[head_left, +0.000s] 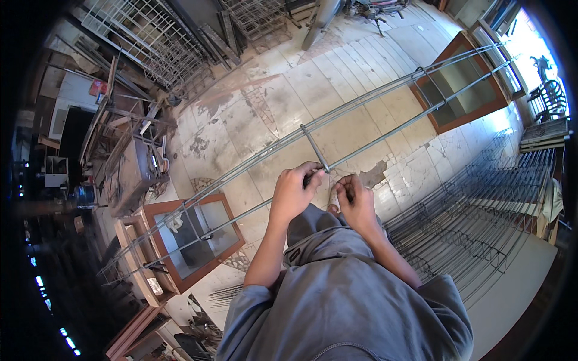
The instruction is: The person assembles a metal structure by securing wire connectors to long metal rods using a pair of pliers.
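Note:
A long, narrow frame of steel rebar point(376, 142) runs slantwise in front of me, its long rods joined by bent stirrups. My left hand point(295, 191) is closed, with its fingertips at the corner where a stirrup point(314, 148) meets the near rod. Close by on the right, my right hand point(356, 203) is pinched just below that rod, apart from it. Whatever its fingers hold, if anything, is hidden or too small to make out.
Two wood-framed, box-like cabinets with glass-like panels support the frame, one at left point(198, 237) and one at far right point(460, 84). Many rebar cages point(475, 210) lie stacked at right. Wire grids point(135, 36) and scrap metal point(129, 156) crowd the far left. Tiled floor point(253, 114) lies beneath.

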A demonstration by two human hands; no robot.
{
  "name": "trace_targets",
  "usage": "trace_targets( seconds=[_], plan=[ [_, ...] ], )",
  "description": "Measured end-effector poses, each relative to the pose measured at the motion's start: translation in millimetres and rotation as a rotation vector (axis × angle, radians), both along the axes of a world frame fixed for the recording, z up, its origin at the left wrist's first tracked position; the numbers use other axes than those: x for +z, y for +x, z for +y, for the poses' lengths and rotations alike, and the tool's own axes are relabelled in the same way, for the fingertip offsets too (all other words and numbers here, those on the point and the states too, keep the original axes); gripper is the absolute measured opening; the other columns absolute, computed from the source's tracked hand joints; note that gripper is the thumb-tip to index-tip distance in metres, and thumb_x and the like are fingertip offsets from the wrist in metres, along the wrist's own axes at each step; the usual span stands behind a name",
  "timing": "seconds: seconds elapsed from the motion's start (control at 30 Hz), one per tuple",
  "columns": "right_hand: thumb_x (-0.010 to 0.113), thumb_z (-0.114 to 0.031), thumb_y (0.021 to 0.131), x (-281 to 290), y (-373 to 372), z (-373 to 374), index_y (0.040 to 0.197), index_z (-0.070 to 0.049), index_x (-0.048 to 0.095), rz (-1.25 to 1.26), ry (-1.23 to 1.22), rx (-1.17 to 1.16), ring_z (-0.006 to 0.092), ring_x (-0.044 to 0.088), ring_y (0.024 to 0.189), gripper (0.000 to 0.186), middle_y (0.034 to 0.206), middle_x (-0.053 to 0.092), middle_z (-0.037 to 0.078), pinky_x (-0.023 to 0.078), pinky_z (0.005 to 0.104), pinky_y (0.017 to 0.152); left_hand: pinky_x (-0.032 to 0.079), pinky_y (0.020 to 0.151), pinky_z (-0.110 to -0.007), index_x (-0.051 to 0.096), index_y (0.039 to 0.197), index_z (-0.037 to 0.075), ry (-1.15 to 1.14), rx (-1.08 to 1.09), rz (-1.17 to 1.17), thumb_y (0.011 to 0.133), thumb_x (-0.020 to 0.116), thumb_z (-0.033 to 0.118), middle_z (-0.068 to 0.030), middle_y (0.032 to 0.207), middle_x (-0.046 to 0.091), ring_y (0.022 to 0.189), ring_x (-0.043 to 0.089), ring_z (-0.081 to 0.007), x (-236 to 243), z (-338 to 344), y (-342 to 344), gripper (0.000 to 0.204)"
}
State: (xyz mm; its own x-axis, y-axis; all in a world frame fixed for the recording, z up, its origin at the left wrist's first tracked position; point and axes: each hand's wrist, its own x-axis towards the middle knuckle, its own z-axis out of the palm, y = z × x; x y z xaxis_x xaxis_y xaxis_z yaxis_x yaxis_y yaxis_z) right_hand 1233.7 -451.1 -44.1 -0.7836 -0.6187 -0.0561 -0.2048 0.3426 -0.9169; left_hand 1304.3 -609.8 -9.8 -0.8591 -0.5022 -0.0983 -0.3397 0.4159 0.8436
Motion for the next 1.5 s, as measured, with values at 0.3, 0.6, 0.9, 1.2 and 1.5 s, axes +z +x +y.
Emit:
trace_targets(
  seconds=[0.3, 0.6, 0.9, 1.2, 1.5],
  plan=[
    [0.056, -0.001, 0.088, -4.8, 3.5, -1.7, 0.095, 0.002, 0.054, -0.040, -0.110, -0.043, 0.0244, 0.062, 0.054, 0.008, 0.067, 0.063, 0.015, 0.045, 0.0342, 0.051, 0.051, 0.067, -0.030, 0.067, 0.098, -0.005, 0.038, -0.091, -0.026, 0.093, 0.061, 0.015, -0.0120, 0.083, 0.072, 0.072, 0.067, -0.0150, -8.4, -8.8, -0.6, 0.022],
    [0.047, 0.000, 0.095, -23.5, 11.4, -12.2, 0.096, 0.002, 0.051, -0.222, -0.238, -0.050, 0.0047, 0.043, 0.056, 0.004, 0.064, 0.049, 0.000, 0.035, 0.0232, 0.048, 0.050, 0.060, -0.029, 0.068, 0.096, -0.001, 0.278, 0.069, 0.047, 0.092, 0.061, 0.015, -0.0130, 0.078, 0.072, 0.059, 0.068, -0.0179, -18.0, -7.9, -7.5, 0.018],
    [0.055, -0.004, 0.093, -16.6, 10.0, -18.7, 0.095, 0.000, 0.055, -0.102, -0.152, -0.052, 0.0166, 0.046, 0.045, 0.005, 0.055, 0.051, 0.009, 0.036, 0.0317, 0.046, 0.051, 0.059, -0.033, 0.068, 0.093, -0.001, -0.133, 0.142, -0.102, 0.089, 0.064, 0.015, -0.0156, 0.074, 0.069, 0.064, 0.069, -0.0258, 3.9, 7.9, -7.8, 0.017],
    [0.055, -0.003, 0.091, -21.1, 15.1, -27.0, 0.096, -0.003, 0.056, -0.099, -0.217, -0.148, 0.0195, 0.045, 0.043, 0.005, 0.053, 0.047, 0.010, 0.034, 0.0358, 0.045, 0.053, 0.066, -0.034, 0.067, 0.095, 0.000, -0.090, 0.007, -0.016, 0.086, 0.066, 0.010, -0.0173, 0.080, 0.070, 0.071, 0.070, -0.0300, 2.9, 7.7, -1.5, 0.013],
    [0.052, -0.004, 0.094, -15.1, 14.3, -23.6, 0.099, -0.001, 0.056, -0.110, -0.177, -0.104, 0.0149, 0.042, 0.046, 0.007, 0.054, 0.047, 0.008, 0.033, 0.0339, 0.045, 0.055, 0.074, -0.031, 0.067, 0.094, 0.000, 0.150, 0.085, 0.084, 0.082, 0.071, 0.012, -0.0131, 0.086, 0.072, 0.082, 0.072, -0.0248, -10.0, 4.5, -2.3, 0.017]
  ],
)
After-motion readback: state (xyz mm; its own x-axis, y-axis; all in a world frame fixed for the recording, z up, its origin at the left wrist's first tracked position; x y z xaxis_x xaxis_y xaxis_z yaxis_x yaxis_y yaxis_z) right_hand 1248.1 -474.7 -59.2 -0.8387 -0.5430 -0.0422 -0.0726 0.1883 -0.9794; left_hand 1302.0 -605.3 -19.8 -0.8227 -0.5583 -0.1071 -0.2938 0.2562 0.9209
